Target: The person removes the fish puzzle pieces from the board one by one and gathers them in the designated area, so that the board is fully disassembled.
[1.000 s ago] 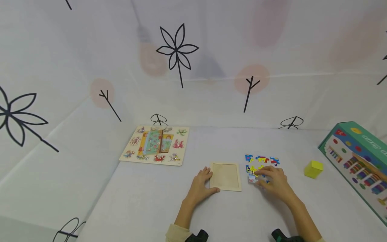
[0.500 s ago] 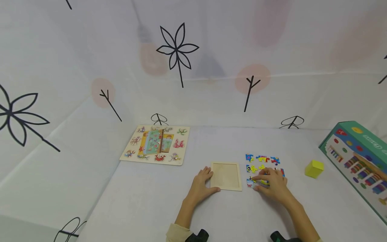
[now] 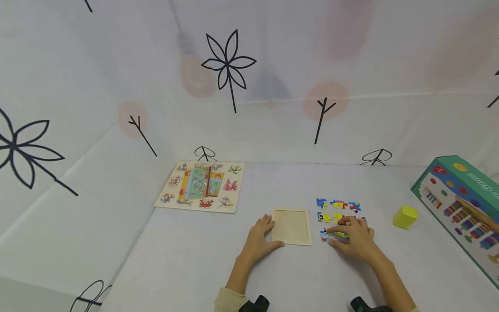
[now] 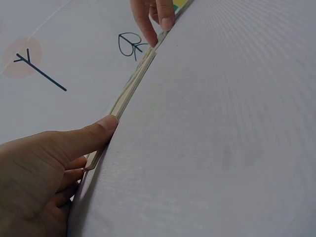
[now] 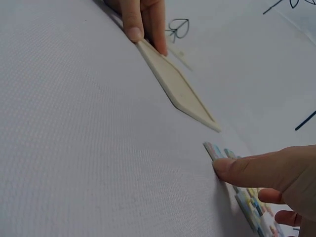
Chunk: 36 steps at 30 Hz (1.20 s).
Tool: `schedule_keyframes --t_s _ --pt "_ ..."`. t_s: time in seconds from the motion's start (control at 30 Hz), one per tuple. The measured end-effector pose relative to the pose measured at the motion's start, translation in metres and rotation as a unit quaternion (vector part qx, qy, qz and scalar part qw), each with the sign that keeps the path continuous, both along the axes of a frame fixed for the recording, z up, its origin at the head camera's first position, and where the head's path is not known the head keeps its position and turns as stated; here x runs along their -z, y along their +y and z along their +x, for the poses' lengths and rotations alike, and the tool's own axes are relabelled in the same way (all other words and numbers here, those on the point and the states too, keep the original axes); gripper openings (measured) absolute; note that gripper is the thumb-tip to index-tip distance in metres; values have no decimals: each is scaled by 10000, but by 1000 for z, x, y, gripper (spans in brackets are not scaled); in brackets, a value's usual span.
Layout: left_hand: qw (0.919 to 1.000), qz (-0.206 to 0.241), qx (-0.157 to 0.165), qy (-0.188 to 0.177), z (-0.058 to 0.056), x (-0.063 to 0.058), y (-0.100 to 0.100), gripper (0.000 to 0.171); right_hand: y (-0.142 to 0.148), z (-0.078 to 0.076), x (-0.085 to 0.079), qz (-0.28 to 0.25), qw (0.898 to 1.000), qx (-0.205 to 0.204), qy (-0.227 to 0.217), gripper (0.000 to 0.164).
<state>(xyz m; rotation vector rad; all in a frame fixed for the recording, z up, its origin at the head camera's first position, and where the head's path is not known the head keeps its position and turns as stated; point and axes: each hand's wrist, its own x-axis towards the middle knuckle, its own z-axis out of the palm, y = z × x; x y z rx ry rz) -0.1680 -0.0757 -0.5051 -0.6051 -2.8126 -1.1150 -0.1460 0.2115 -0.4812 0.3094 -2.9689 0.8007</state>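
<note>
A shallow, square wooden puzzle tray [image 3: 290,227] lies flat with bare wood inside its raised rim. My left hand [image 3: 258,238] holds its near left corner, thumb on the near edge and fingers along the left side; the left wrist view shows the thumb pressed to that edge. To the tray's right, colourful jigsaw pieces [image 3: 326,217] are laid out in rows. My right hand [image 3: 355,240] is over the near rows and hides part of them. Its thumb and fingers pinch a jigsaw piece [image 3: 324,236] at the near left, close to the cloth.
At the back left lies a wooden picture board [image 3: 214,208] with sea-creature pictures. A yellow block [image 3: 404,217] stands right of the pieces, and a large green toy box [image 3: 460,208] is at the far right. White patterned cloth [image 3: 273,130] hangs behind.
My right hand first drew the near-left jigsaw piece toward me, then shifted slightly right with it. The left hand and the tray have stayed in place.
</note>
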Motion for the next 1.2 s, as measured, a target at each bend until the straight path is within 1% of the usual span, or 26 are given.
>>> schedule_keyframes --t_s 0.2,0.33,0.5,0.7,0.83,1.2 --pt "10000 2 2 44 0 -1 0 68 -1 -2 3 10 9999 122 51 28" --pt "10000 -27 -4 61 0 -1 0 68 -3 -2 5 -25 9996 136 231 33" --pt "10000 3 1 34 0 0 0 68 -6 -4 6 -10 9992 113 375 32" --pt "10000 14 -7 -24 0 2 0 69 -7 -4 5 6 9993 143 343 32" --pt "9999 96 -5 -72 0 2 0 70 -7 -4 4 12 9994 179 303 33" --pt "9999 128 12 -49 1 2 -1 69 -7 -4 5 56 9994 201 292 37"
